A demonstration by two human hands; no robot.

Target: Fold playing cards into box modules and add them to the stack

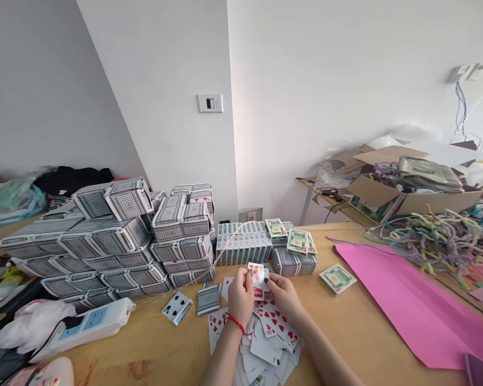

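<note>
My left hand (242, 289), with a red string bracelet at the wrist, is closed on a few playing cards (256, 280). The front one is white with red "POKER" lettering. From the other side my right hand (280, 292) pinches the edge of the cards, its dark-nailed thumb on their right side. Below both hands lies a loose heap of face-up playing cards (265, 343), hearts and diamonds among them. To the left are a spade card (177, 308) and a small face-down pile of cards (208, 299).
Stacked wrapped card bricks (104, 241) fill the left side, behind a white power strip (92, 324). Boxed decks (243, 241) stand at the back, and a green deck box (337, 279) lies right. Farther right are pink paper (410, 305), tangled cords (446, 241) and a cardboard box (434, 201).
</note>
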